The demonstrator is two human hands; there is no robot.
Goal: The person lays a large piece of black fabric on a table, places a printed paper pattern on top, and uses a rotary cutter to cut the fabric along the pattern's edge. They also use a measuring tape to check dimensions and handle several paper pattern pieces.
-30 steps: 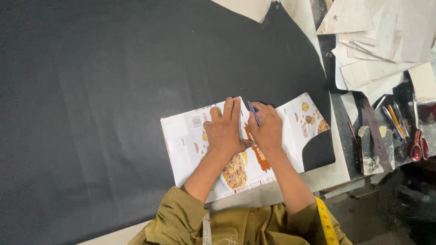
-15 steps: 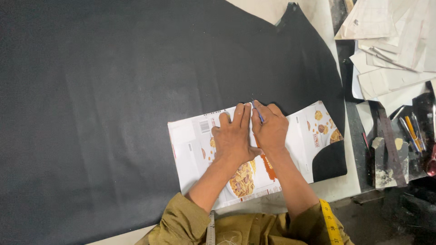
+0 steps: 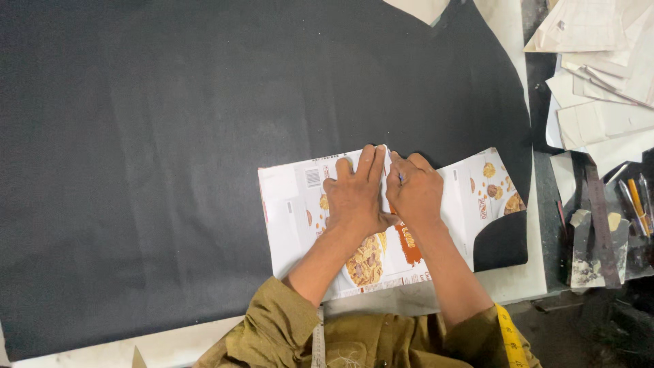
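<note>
Two hands press side by side on a flattened printed carton that lies on a large black sheet covering the counter. The left hand is spread flat, fingers extended toward 12 o'clock, holding the carton down without gripping it. The right hand sits just at its 3 o'clock, fingers curled around a thin pen, its tip hidden. Paper patterns lie at 2 o'clock.
</note>
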